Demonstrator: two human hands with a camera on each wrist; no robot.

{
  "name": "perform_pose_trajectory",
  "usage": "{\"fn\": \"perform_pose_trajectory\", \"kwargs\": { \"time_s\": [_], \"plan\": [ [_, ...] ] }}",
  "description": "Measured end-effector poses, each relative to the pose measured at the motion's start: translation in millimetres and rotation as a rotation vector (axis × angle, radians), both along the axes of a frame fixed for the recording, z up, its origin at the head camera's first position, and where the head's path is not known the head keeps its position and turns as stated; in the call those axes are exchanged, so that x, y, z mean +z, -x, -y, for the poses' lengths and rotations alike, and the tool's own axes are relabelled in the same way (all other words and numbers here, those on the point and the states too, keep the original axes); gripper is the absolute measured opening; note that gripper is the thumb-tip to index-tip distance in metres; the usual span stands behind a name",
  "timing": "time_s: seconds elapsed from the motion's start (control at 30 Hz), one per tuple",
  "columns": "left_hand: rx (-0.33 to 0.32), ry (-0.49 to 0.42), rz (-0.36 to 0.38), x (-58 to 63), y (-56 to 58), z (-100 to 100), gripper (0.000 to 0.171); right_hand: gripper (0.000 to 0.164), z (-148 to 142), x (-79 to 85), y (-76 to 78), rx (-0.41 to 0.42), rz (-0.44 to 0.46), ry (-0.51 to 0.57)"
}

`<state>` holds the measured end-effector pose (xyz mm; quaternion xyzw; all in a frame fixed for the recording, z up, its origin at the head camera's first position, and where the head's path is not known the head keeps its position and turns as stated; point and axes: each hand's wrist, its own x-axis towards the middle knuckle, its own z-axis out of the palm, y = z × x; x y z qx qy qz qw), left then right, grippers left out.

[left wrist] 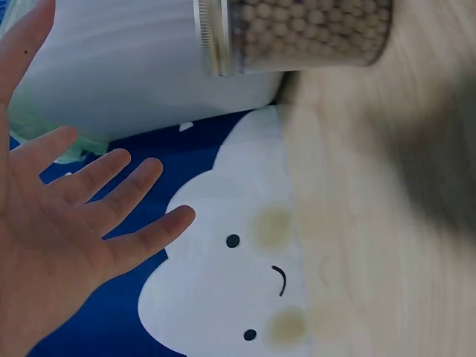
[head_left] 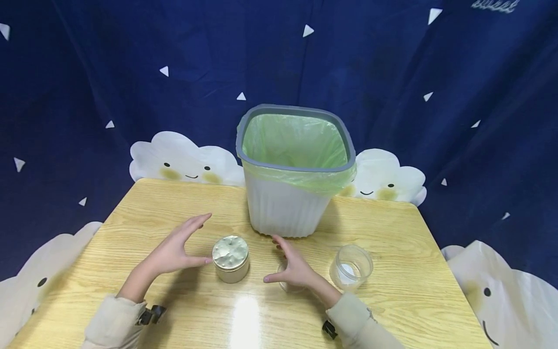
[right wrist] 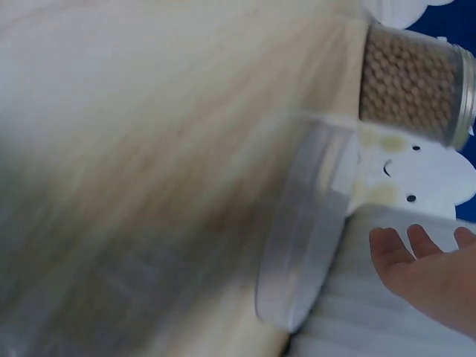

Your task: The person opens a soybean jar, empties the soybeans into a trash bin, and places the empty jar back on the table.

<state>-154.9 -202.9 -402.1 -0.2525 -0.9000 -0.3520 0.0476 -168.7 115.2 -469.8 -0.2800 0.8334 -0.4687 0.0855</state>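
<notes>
A transparent jar (head_left: 233,274) of small round tan balls stands upright on the table, topped with a bumpy gold-coloured cover (head_left: 230,252). My left hand (head_left: 174,249) is just left of it, fingers spread and thumb pointing at the jar; whether the thumb touches it I cannot tell. In the left wrist view, the left palm (left wrist: 52,253) holds nothing. To the jar's right, my right hand (head_left: 295,266) hovers with thumb and fingers apart, over a transparent round lid (head_left: 289,287) that it partly hides. The right wrist view shows this lid (right wrist: 305,230) apart from the fingers.
Behind the jar stands a white bin (head_left: 285,208) with a grey rim and a green bag liner (head_left: 292,138). A transparent plastic tub (head_left: 363,264) with a white patch at its bottom is on the right. A blue curtain (head_left: 196,58) with clouds hangs behind the wooden table (head_left: 392,310).
</notes>
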Motion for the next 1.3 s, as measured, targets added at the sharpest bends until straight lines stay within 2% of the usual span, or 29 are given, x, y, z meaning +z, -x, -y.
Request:
{"fn": "perform_pose_trajectory", "kwargs": {
  "time_s": [0.2,0.5,0.8,0.9,1.03,1.3],
  "plan": [
    [0.007,0.013,0.024,-9.3,-5.1,4.1,0.095,0.105,20.9,-9.5,2.1,-0.002,0.043,-0.017],
    [0.014,-0.014,-0.005,-17.2,-9.1,12.2,0.092,0.105,55.2,-20.9,3.4,-0.031,0.183,0.118],
    [0.015,-0.028,-0.021,-21.1,-9.0,13.9,0.09,0.104,82.0,-35.9,5.3,-0.04,0.191,0.195],
    [0.011,-0.034,-0.025,-21.2,-8.3,14.4,0.09,0.105,89.2,-38.3,5.0,-0.078,0.205,0.191],
    [0.003,-0.036,-0.029,-21.1,-6.9,14.5,0.09,0.109,96.0,-38.5,5.1,-0.144,0.236,0.176],
    [-0.018,-0.054,-0.036,-23.1,-2.6,9.7,0.089,0.101,98.9,-35.1,5.6,-0.169,0.241,0.169]
  ]
}}
